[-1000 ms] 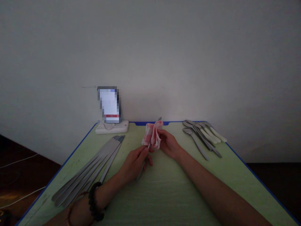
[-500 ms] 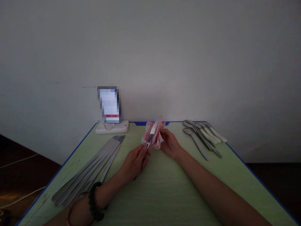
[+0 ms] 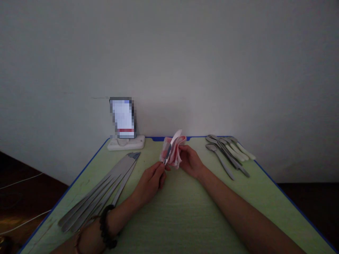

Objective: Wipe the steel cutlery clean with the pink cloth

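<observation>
My left hand (image 3: 152,179) is closed round the handle of a metal table knife (image 3: 172,145), its blade tilted up and away from me. Behind and beside the blade is a folded pink-and-white cloth (image 3: 177,154), which my right hand (image 3: 191,161) grips from the right side. The cloth stands in loose folds, and the blade lies against or just in front of it; whether they touch I cannot tell. My right fingertips are partly hidden behind the cloth.
Several metal knives (image 3: 102,192) lie fanned out on the left of the green table (image 3: 180,218). Several spoons (image 3: 220,157) and white-handled cutlery (image 3: 238,150) lie on the right. A phone (image 3: 123,118) leans behind a white power strip (image 3: 127,143) near the wall.
The knife has come out from between the cloth's folds, so its blade now shows in front. The cloth's folds have opened a little, while both hands stay nearly in place.
</observation>
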### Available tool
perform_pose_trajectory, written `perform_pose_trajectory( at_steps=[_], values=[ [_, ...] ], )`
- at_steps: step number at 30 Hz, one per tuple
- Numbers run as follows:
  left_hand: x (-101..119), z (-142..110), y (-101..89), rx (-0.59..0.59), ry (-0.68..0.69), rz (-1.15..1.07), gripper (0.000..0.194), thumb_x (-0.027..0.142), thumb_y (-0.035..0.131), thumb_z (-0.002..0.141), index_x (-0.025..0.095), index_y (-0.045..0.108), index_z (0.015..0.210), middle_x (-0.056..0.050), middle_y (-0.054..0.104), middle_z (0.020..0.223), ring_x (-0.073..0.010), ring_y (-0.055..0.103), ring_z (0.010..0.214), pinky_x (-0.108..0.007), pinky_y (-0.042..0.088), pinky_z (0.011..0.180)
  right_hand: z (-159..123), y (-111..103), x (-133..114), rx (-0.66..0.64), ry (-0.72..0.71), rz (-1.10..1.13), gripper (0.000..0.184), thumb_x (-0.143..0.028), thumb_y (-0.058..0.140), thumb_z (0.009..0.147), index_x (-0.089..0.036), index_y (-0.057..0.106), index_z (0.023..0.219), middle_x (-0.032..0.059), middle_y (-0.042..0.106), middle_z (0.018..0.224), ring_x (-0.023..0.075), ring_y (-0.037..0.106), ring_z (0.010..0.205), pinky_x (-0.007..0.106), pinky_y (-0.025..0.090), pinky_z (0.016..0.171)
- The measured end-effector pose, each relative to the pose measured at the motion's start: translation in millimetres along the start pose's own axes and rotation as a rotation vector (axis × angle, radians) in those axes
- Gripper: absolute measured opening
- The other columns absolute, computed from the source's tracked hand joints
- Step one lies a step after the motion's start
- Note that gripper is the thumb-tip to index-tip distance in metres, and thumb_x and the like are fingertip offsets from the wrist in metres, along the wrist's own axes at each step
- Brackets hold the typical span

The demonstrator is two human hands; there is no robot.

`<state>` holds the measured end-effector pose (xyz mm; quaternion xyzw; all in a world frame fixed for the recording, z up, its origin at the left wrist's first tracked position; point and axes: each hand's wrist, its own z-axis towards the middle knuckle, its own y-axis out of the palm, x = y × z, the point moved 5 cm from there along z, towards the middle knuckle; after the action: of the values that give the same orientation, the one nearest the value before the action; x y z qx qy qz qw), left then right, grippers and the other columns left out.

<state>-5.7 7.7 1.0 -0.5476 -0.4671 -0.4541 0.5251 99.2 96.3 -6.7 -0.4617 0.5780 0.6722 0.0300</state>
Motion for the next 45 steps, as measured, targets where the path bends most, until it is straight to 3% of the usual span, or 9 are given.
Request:
perform_pose_trajectory(
  at_steps=[14, 26, 33, 37, 45],
  values=[
    [-0.1, -0.2, -0.5, 0.003, -0.006, -0.004, 0.032, 0.048, 0.037, 0.087, 0.02, 0.043, 0.073, 0.008, 0.038, 0.054, -0.008, 0.034, 0.044, -0.02, 0.028, 0.041, 0.7, 2.5, -1.2, -0.086, -0.013, -0.024, 0.013, -0.029, 0.046, 0.066, -0.019, 0.055, 0.065, 0.0031, 0.063, 0.064, 0.0213, 0.059, 0.071, 0.035, 0.047, 0.066],
    [-0.9, 2.0, 0.3, -0.031, 0.043, 0.103, 0.032, 0.042, 0.037, 0.089, 0.019, 0.044, 0.068, 0.007, 0.041, 0.056, -0.0084, 0.037, 0.047, -0.022, 0.031, 0.048, 1.5, -1.5, 1.5, -0.014, -0.062, -0.082, 0.009, -0.025, 0.064, 0.07, -0.017, 0.061, 0.073, -0.0015, 0.063, 0.064, 0.0133, 0.055, 0.061, 0.026, 0.044, 0.062],
    [-0.9, 1.4, -0.9, -0.001, 0.009, 0.066, 0.03, 0.045, 0.037, 0.087, 0.018, 0.049, 0.08, 0.009, 0.038, 0.051, -0.008, 0.034, 0.042, -0.02, 0.028, 0.042, 5.9, -8.8, 3.4, 0.05, -0.061, -0.039, 0.016, -0.03, 0.069, 0.069, -0.017, 0.062, 0.074, -0.0029, 0.062, 0.066, 0.0117, 0.053, 0.062, 0.025, 0.042, 0.063],
    [-1.2, 1.0, -0.3, 0.005, -0.031, -0.01, 0.033, 0.049, 0.037, 0.086, 0.018, 0.048, 0.088, 0.01, 0.035, 0.051, -0.0068, 0.031, 0.038, -0.018, 0.025, 0.036, 6.0, -7.9, 3.6, 0.029, -0.059, -0.061, 0.016, -0.033, 0.066, 0.072, -0.017, 0.062, 0.075, -0.0017, 0.063, 0.066, 0.0136, 0.054, 0.064, 0.027, 0.042, 0.064],
    [-2.6, 2.6, 1.2, 0.001, -0.036, -0.051, 0.036, 0.054, 0.041, 0.082, 0.018, 0.048, 0.08, 0.011, 0.03, 0.05, -0.0061, 0.029, 0.039, -0.016, 0.023, 0.035, 4.5, -5.5, 4.8, -0.02, -0.071, -0.123, 0.019, -0.036, 0.063, 0.075, -0.017, 0.061, 0.074, -0.0006, 0.063, 0.069, 0.014, 0.054, 0.068, 0.027, 0.04, 0.066]
  ],
)
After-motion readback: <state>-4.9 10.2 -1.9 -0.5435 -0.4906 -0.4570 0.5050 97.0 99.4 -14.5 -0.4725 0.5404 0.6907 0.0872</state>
